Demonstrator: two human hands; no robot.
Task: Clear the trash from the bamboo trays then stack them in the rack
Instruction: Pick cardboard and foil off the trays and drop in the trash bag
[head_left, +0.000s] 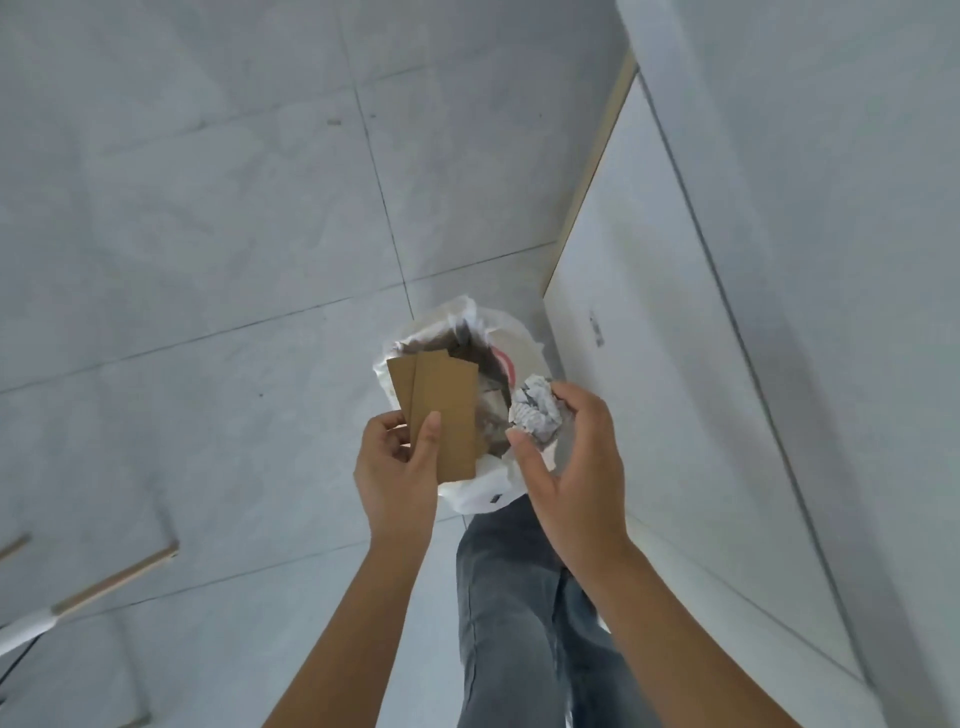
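Note:
My left hand grips two flat brown cardboard pieces by their lower edge, thumb on top. My right hand holds a crumpled ball of white paper in its fingertips. Both hands hover over a bin lined with a white plastic bag on the floor; dark trash shows inside its mouth. No bamboo tray and no rack are in view.
Pale grey floor tiles spread to the left and beyond the bin. A white cabinet side with a wood-coloured edge stands close on the right. My leg in grey jeans is below the bin. Furniture legs stand at lower left.

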